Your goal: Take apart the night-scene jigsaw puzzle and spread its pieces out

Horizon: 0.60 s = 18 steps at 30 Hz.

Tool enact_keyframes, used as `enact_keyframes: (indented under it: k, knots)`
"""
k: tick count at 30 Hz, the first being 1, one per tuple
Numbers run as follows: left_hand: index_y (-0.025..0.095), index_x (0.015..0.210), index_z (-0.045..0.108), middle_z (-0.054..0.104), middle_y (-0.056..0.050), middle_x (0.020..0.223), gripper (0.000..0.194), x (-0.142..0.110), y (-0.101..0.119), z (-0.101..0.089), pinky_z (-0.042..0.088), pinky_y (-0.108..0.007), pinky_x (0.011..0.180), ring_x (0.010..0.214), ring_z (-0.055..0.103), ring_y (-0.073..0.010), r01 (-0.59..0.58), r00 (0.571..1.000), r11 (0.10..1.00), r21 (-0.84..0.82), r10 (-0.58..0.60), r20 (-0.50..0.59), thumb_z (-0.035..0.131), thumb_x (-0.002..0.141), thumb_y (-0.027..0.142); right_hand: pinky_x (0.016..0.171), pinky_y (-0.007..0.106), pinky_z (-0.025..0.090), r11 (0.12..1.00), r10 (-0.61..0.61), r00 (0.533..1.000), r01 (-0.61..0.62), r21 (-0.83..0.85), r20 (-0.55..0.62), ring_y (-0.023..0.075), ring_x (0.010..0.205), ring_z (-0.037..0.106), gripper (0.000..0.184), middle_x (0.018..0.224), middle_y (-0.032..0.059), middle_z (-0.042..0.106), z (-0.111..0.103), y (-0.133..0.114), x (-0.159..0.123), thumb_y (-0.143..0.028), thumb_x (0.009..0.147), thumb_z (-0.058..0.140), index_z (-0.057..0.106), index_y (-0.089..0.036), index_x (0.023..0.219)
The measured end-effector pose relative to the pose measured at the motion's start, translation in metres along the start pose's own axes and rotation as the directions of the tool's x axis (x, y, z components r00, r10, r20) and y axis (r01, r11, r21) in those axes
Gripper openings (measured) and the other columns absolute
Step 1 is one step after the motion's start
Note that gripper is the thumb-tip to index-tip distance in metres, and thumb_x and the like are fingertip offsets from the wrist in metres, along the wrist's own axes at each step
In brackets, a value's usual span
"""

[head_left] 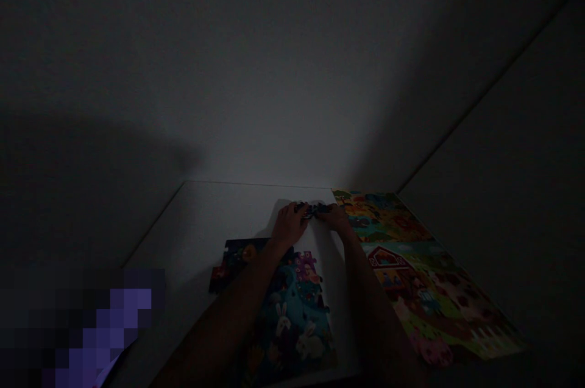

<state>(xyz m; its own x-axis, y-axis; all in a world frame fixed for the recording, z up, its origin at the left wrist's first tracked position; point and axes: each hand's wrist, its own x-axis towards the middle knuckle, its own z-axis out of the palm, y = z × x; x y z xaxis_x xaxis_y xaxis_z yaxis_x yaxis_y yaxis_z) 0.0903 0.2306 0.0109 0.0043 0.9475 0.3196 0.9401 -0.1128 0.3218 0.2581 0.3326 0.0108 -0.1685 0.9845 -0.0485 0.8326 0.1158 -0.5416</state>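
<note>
Forearms [247,296]: both bare, reaching up from the bottom of the view; the left one crosses the rabbit puzzle [297,296], the right one passes between it and the farm picture [439,309], covering part of the latter's left edge.
Left hand [290,225]: fingers and thumb closed on the left side of the dark puzzle pieces [313,211], knuckles up.
Right hand [337,218]: bent in at the wrist, its fingers closed on the right side of the same pieces.
Dark puzzle pieces: held between the two hands near the far edge of the white tabletop [205,211], beyond the rabbit puzzle and apart from it; too dim to count them or to tell whether they are joined.
Rabbit puzzle: partly put together, flat on the tabletop, with knobs and notches along its uneven edges; two white rabbits at the near end, purple animals higher up at the right, a blue stream between.
Farm picture: flat at the right side, with a red barn, a pink pig, a spotted cow and a white fence.
Wild animal picture [388,214]: just beyond the farm picture, in orange and green.
Wall [274,102]: plain grey, rising behind the tabletop, with soft shadows on both sides.
Purple patch [109,327]: blocky and blurred at the lower left; what it covers cannot be told.
</note>
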Motion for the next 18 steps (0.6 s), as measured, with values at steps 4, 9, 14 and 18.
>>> enact_keyframes:
  k: [4,9,14,18]
  knots:
    - [0.025,0.141,0.052,0.059,-0.012,0.125,0.048,0.001,0.0,0.001,0.043,-0.042,0.102,0.118,0.055,-0.0275,0.018,1.0,1.0,-0.013,-0.018,-0.005,0.059,0.093,0.03,0.074,0.032,0.049,0.996,0.069,0.996,-0.067,0.056,-0.052,0.0301,0.1,0.068,0.046,0.104,0.0167,0.073,0.0,-0.001,-0.002,-0.036,0.066,0.078,0.065,-0.014,0.105]
    - [0.024,0.14,0.053,0.058,-0.013,0.123,0.049,0.002,0.001,0.001,0.042,-0.044,0.1,0.116,0.053,-0.0297,0.05,0.999,0.998,-0.024,-0.051,-0.01,0.06,0.092,0.029,0.059,0.026,0.045,0.978,0.116,0.993,-0.11,0.175,-0.02,0.0239,0.083,0.068,0.041,0.083,0.0077,0.073,0.0,-0.002,-0.002,-0.031,0.059,0.082,0.066,-0.015,0.093]
    - [0.021,0.143,0.047,0.06,-0.013,0.121,0.055,0.003,0.001,-0.001,0.04,-0.044,0.099,0.114,0.053,-0.0302,0.086,0.996,0.995,-0.044,-0.087,-0.021,0.061,0.09,0.029,0.052,0.025,0.043,0.945,0.091,0.99,-0.121,0.305,0.112,0.0189,0.063,0.064,0.023,0.06,0.0026,0.067,-0.013,0.0,-0.013,-0.034,0.06,0.078,0.065,-0.017,0.069]
    - [0.015,0.148,0.038,0.061,-0.015,0.123,0.064,0.004,0.001,-0.003,0.041,-0.041,0.097,0.114,0.055,-0.0295,0.108,0.994,0.992,-0.061,-0.109,-0.011,0.062,0.09,0.029,0.061,0.027,0.048,0.889,0.036,0.997,-0.064,0.454,0.07,0.0195,0.076,0.067,0.034,0.085,0.0067,0.074,-0.026,-0.005,-0.03,-0.048,0.072,0.064,0.066,-0.018,0.088]
